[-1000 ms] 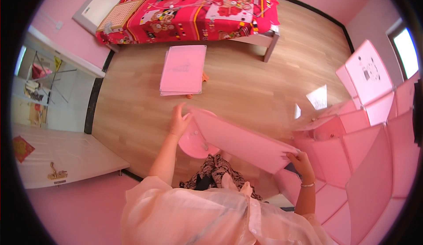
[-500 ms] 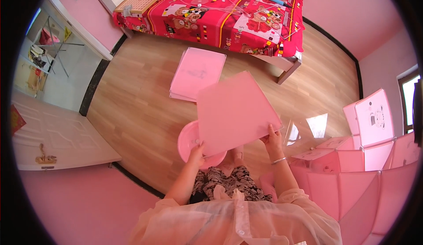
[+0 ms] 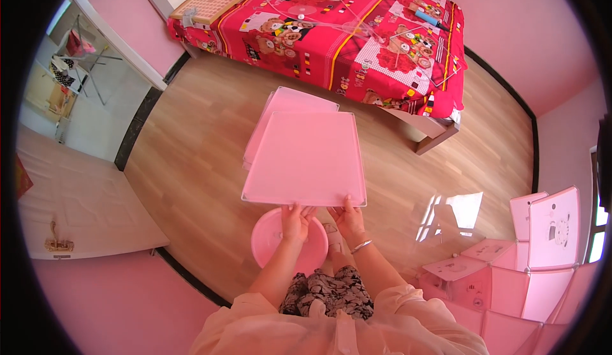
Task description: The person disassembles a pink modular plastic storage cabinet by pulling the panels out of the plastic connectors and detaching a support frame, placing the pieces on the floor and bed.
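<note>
Standing on wood-grain floor, a red-covered bed.

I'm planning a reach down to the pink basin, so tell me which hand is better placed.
Probably the left hand: it overlaps the pink basin in view, while the right hand sits beyond the basin's right rim. Both hold the pink panel.

- Before me, the held panel, my left hand and right hand at its near edge
- Partly behind it, the panel stack
- On the floor, the basin, below my left forearm
- Beyond the stack, the bed, the board on its left part
- Left of me, the door; right, the panel cubes
</note>
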Motion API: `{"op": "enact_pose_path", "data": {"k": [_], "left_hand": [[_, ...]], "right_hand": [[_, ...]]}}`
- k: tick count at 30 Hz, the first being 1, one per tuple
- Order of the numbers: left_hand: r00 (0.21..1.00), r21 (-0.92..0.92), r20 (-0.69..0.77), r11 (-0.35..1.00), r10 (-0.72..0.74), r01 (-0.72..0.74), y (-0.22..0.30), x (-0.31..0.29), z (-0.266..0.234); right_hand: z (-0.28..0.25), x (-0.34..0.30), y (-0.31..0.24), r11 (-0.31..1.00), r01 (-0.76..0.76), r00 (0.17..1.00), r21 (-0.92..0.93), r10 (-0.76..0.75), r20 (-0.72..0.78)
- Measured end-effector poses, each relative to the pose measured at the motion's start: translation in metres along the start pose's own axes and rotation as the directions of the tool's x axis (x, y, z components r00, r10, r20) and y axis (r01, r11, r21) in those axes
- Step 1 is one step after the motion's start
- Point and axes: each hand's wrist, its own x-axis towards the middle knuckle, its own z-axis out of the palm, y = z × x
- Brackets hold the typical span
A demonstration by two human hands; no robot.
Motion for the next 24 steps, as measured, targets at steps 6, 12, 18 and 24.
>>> {"op": "enact_pose_path", "data": {"k": [6, 12, 18, 24], "left_hand": [[0.992, 0.22, -0.003, 0.967, 0.129, -0.125, 0.022, 0.118, -0.008], [0.995, 0.405, -0.049, 0.912, 0.086, -0.059, 0.028, 0.181, -0.047], [0.96, 0.43, -0.235, 0.902, 0.154, -0.039, 0.06, 0.239, -0.122], [0.922, 0.488, -0.372, 0.868, 0.109, 0.094, 0.048, 0.225, -0.098]], "right_hand": [[0.006, 0.06, -0.016, 0.93, -0.245, 0.96, -0.274, 0.272, 0.063], [-0.076, 0.067, -0.043, 0.678, -0.349, 0.914, -0.647, 0.399, -0.074], [-0.18, 0.034, -0.048, 0.628, -0.488, 0.87, -0.607, 0.41, -0.275], [-0.225, -0.005, -0.046, 0.634, -0.532, 0.842, -0.562, 0.322, -0.433]]}}
